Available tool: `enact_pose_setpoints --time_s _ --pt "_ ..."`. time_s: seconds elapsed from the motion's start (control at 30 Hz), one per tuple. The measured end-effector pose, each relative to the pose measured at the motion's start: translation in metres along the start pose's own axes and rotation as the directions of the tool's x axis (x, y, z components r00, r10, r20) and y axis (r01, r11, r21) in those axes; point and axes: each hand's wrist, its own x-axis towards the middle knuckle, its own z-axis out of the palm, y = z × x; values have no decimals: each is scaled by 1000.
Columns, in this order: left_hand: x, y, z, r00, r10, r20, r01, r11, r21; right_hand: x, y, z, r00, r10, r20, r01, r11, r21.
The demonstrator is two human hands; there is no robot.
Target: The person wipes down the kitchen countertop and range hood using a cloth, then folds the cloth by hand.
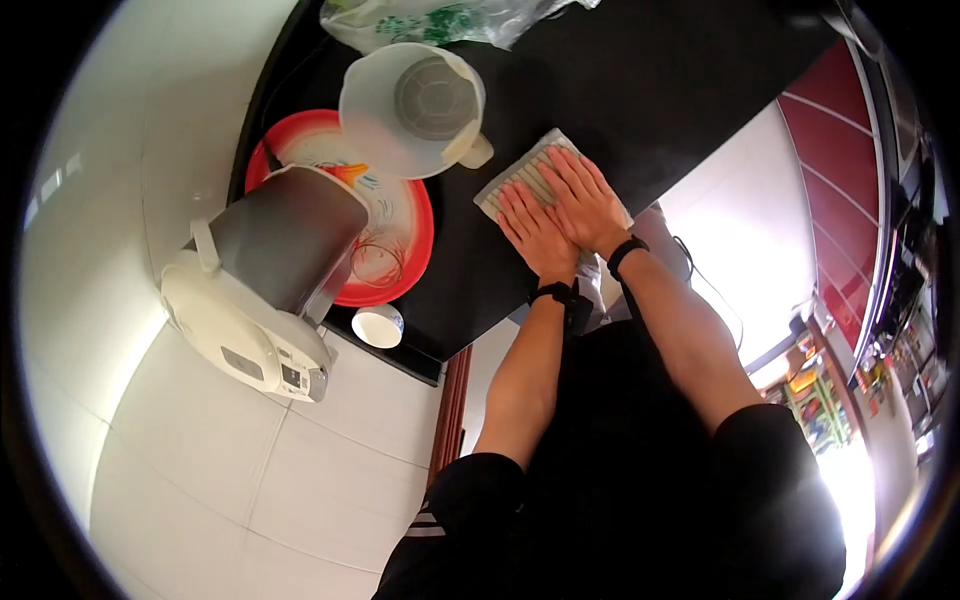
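Observation:
A folded, striped beige cloth (500,178) lies on the black countertop (620,90) near its front edge. My left hand (537,232) rests flat on the cloth with its fingers stretched out. Beside it, touching, my right hand (585,198) presses flat on the same cloth, fingers also extended. Neither hand grips anything. Just left of the cloth stands a translucent plastic jug (410,110), its handle pointing toward the cloth.
A red-rimmed round tray (415,255) sits under the jug and a white-and-grey electric water dispenser (290,240). A small white bowl (378,326) is at the counter's corner. A plastic bag (440,22) lies at the back. White tiled wall (190,440) borders the left.

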Motion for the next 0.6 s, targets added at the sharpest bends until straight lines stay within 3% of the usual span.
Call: enact_pose_setpoints --time_s 0.2,0.6 --pt "0 -2 2 1000 -1 29 -2 993 115 1 -1 -3 999 13 -53 -12 1000 21" --pt "0 6 3 985 94 -144 -79 992 103 -5 8 4 987 -3 -162 18 996 91"
